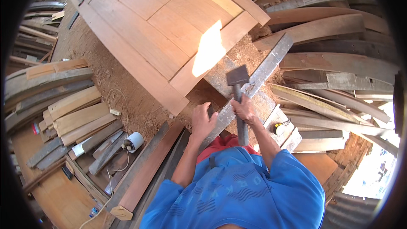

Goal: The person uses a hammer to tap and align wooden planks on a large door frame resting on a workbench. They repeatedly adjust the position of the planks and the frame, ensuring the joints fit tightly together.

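My right hand (244, 109) is wrapped round the handle of a hammer (237, 75) with a dark, blocky head. The head points away from me, over a worn grey beam (267, 65) that runs diagonally in front of my body. To its left, my left hand (203, 120) is curled beside the beam, with something dark showing between thumb and fingers; its kind is hard to make out. Just beyond that hand lies the near corner of a large panelled wooden door (144, 65), with bright sunlight patches on its surface.
Stacked planks (339, 59) fill the right side. Shorter boards (80, 114) lie in piles on the left, near a white cylindrical motor-like device (135, 141) and a pale cable (124, 165). A yellow-and-black tape measure (278, 129) rests at my right. Sawdust (112, 72) covers the ground.
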Motion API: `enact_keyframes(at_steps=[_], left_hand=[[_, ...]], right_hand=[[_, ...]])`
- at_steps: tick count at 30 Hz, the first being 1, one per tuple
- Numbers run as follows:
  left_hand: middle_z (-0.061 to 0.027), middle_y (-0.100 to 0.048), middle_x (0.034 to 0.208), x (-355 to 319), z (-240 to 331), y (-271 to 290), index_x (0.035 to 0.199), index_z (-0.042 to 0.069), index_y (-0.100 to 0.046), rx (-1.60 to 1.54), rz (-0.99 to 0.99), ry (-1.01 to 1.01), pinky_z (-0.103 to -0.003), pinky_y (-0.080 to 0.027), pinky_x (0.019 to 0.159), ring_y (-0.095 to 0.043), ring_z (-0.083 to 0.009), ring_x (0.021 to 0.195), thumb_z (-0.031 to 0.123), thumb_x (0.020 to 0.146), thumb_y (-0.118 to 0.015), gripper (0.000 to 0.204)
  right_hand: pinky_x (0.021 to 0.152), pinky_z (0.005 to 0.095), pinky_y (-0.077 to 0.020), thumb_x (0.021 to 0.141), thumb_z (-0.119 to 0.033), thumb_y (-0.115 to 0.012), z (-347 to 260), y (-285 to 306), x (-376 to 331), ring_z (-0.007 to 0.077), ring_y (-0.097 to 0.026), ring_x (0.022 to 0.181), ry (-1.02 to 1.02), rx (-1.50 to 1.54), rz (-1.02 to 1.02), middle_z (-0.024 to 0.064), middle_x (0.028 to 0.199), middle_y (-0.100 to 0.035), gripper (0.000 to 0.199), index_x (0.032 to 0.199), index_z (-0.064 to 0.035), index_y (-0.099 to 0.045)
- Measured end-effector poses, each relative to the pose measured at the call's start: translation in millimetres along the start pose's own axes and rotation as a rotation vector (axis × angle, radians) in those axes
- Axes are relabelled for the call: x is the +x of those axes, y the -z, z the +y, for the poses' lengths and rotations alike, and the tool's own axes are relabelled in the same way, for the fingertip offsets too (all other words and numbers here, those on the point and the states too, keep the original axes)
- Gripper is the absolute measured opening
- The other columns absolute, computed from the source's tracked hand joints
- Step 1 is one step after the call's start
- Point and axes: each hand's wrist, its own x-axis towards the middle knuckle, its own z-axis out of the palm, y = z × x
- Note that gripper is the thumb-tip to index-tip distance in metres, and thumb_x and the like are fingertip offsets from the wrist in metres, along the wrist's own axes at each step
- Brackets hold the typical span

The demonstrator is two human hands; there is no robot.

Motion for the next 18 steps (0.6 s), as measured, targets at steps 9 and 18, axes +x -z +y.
enact_keyframes(at_steps=[9, 18], left_hand=[[-0.0248, -0.044, 0.138, 73.4, 50.5, -117.6, 0.146, 0.000, -0.037, 0.206, -0.386, -0.096, -0.052, -0.037, 0.102, -0.043, -0.0418, 0.122, 0.033, 0.072, -0.085, 0.094], [-0.0248, -0.040, 0.138, 80.2, 54.7, -231.1, 0.145, 0.012, -0.042, 0.310, -0.254, 0.018, -0.053, -0.032, 0.104, -0.040, -0.0407, 0.123, 0.031, 0.074, -0.084, 0.086]], right_hand=[[0.057, 0.0365, -0.0508, 0.090, -0.024, -0.063, 66.0, 102.9, -48.7, 0.0198, -0.062, 0.061, -0.093, -0.030, 0.504, 0.0108, 0.069, -0.063, 0.029, 0.099, 0.0021, -0.055], [0.059, 0.0366, -0.0515, 0.092, -0.024, -0.062, 127.0, 151.0, -12.5, 0.0197, -0.064, 0.062, -0.091, -0.001, 0.488, 0.0109, 0.068, -0.063, 0.030, 0.102, 0.0033, -0.055]])
